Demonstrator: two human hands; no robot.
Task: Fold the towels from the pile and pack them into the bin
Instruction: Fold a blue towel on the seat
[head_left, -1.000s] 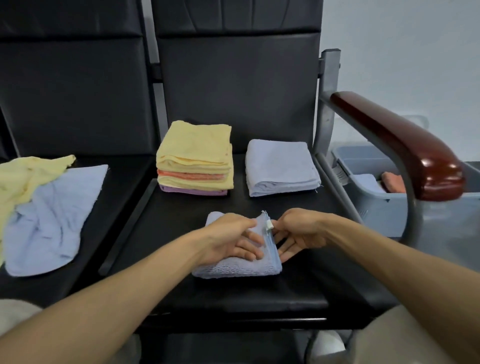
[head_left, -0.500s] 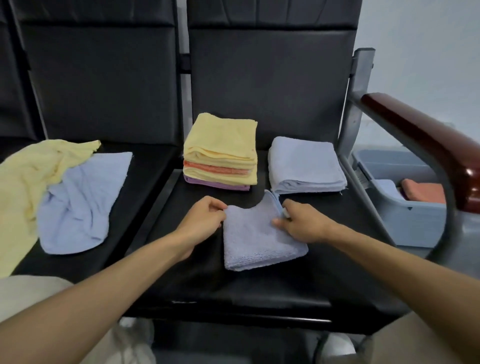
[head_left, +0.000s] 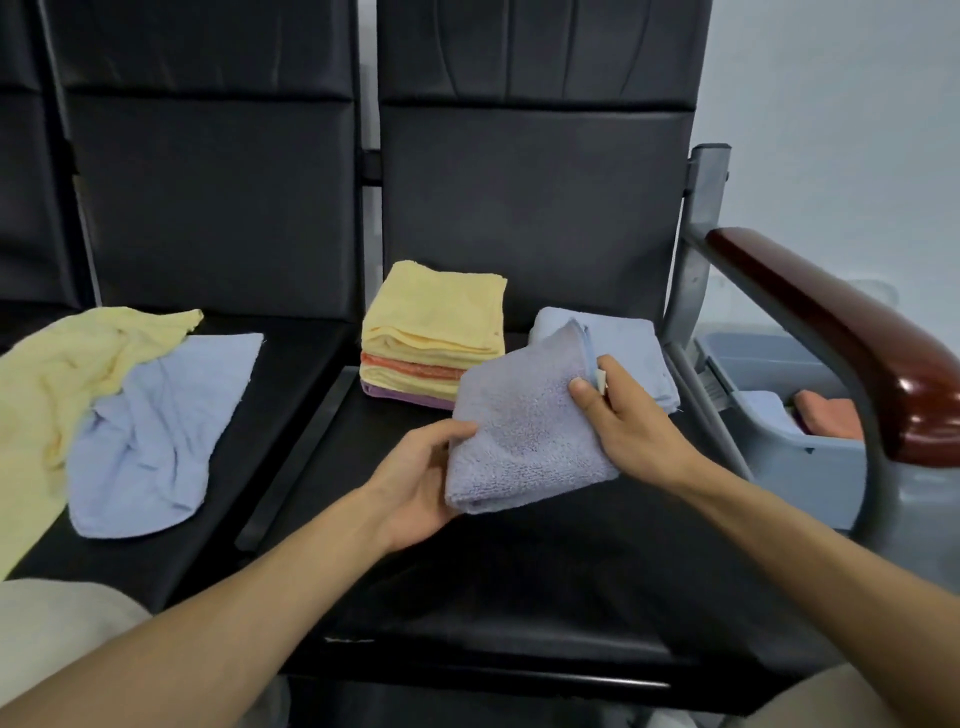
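The left hand (head_left: 421, 480) and right hand (head_left: 636, 434) are gripping opposite sides of the folded blue towel (head_left: 522, 441), where pinching all layers should prevent unfolding toward the bin (head_left: 795, 462).

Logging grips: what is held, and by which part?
The folded blue towel: left hand grips its left edge, right hand pinches its right edge.

Nubby terry-cloth towel (head_left: 524, 441), glossy armrest (head_left: 852, 338)
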